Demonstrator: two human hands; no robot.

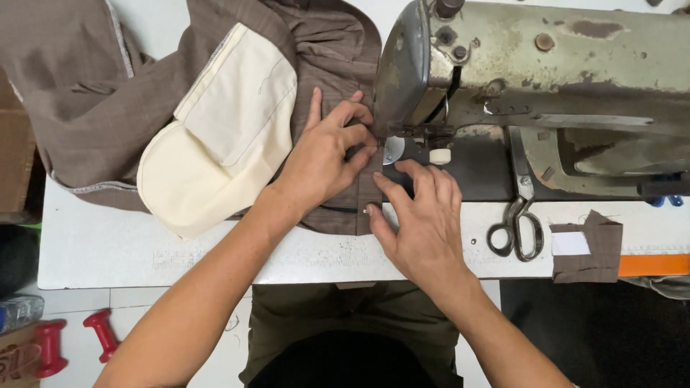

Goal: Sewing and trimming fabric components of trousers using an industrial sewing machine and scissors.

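Brown woven cloth (327, 50) under flat left hand (323, 154)

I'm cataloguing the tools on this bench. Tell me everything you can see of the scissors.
The scissors look like dull, worn grey metal, all in one piece, with two looped handles. They lie flat and closed on the white table, handles toward the person, blades pointing away and running up onto the dark bed beneath the sewing machine. Neither hand touches them; the right hand is nearest. A brown fabric scrap lies apart on their other side.
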